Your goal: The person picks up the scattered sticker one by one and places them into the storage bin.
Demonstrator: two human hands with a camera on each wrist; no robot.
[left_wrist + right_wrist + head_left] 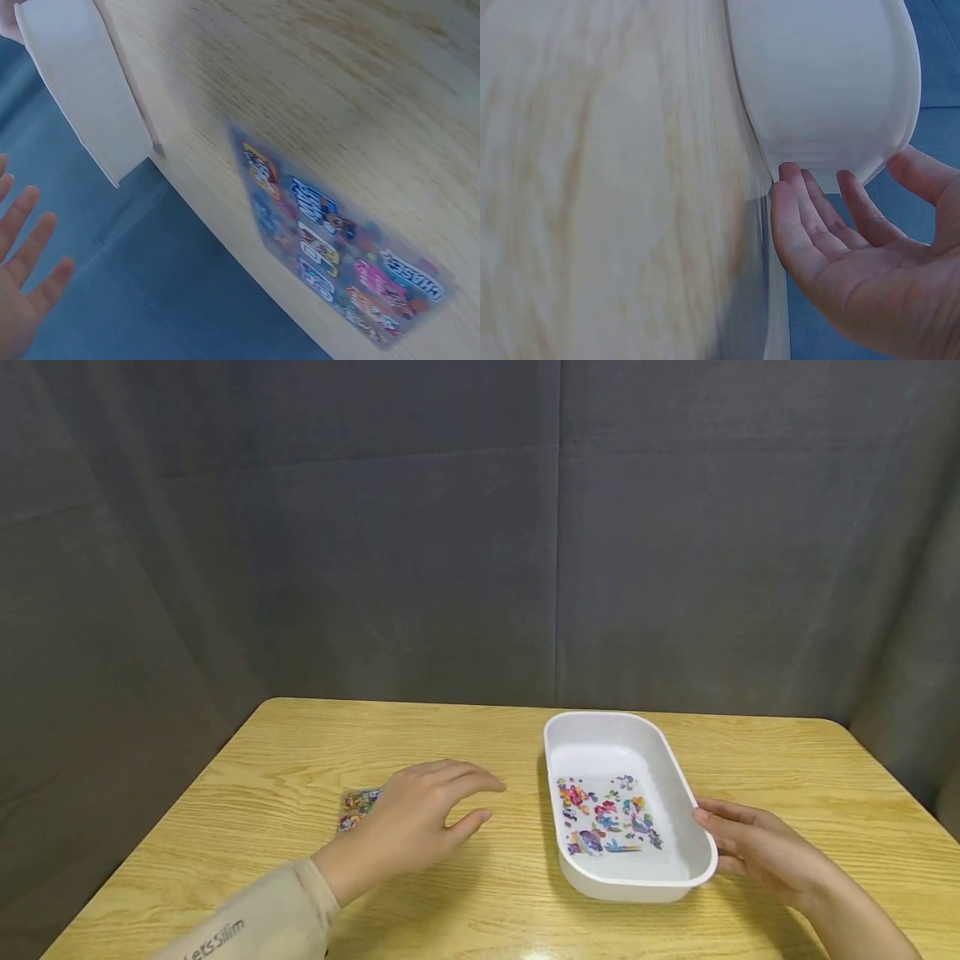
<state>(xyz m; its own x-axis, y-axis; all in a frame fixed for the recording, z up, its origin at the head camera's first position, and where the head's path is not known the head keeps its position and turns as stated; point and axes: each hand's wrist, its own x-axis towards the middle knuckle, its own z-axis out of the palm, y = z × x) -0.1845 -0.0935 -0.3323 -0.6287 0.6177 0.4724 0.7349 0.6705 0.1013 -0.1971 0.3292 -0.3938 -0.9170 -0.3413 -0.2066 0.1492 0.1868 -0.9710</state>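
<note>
A white oblong tray (630, 891) with rounded corners stands right of centre on the table. Inside it lies a clear sheet of colourful cartoon stickers (606, 818). At the tray's near right side my right hand (765, 852) holds the edge, thumb on the rim and fingers against the outer wall (825, 82). My left hand (416, 817) hovers left of the tray with nothing in it, its fingers spread and relaxed. Partly hidden behind that hand, a second sticker sheet (330, 247) with lettered cartoon stickers lies flat on the table.
The wooden table (465, 735) has rounded far corners. Dark grey cloth (420, 543) hangs behind it and along both sides. A light sleeve (255, 914) covers the left forearm.
</note>
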